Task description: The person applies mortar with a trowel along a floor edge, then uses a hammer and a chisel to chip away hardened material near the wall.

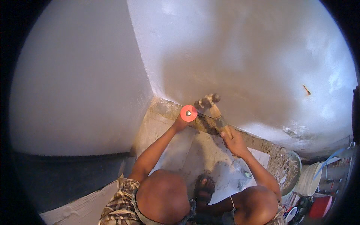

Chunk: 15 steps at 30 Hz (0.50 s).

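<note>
My left hand is closed on a chisel whose round red hand guard and metal end face up, at the base of the pale wall. My right hand grips the wooden handle of a hammer, its metal head just above and right of the guard. The chisel's tip is hidden under the guard. A rough strip of exposed masonry or mortar runs along the wall's foot beside both hands.
A grey side wall meets the pale wall in a corner at left, above a dark band. My knees and sandalled foot are below. A debris-filled basin, white bucket and red object stand at lower right.
</note>
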Motion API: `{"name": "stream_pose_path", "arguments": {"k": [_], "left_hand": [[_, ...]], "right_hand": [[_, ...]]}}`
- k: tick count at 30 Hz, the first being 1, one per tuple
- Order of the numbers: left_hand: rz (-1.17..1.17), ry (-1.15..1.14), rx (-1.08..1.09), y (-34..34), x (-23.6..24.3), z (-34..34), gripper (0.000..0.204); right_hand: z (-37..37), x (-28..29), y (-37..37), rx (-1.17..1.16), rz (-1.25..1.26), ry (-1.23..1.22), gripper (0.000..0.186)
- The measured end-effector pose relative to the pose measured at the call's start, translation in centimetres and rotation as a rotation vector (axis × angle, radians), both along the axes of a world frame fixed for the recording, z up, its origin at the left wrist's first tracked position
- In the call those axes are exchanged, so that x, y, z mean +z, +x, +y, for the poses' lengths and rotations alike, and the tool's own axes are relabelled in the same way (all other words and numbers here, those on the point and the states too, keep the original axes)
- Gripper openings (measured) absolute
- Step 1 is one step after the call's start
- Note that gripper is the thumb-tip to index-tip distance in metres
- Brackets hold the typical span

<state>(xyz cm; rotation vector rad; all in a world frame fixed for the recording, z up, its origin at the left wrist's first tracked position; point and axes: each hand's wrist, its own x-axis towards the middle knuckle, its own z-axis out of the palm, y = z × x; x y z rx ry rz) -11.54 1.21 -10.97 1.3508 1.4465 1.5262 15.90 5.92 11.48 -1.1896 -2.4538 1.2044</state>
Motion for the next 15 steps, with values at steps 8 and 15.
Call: {"name": "stream_pose_path", "arguments": {"k": [8,15], "left_hand": [[0.126,-0.185,0.053,5.5,-3.8,-0.2,0.029],[0.065,-0.04,-0.296,17.6,0.5,-1.3,0.054]], "right_hand": [[-1.4,1.4,1.5,-0.206,0.332,-0.288,0.035],[-2.0,-1.2,4.0,-0.332,0.498,-0.412,0.04]]}}
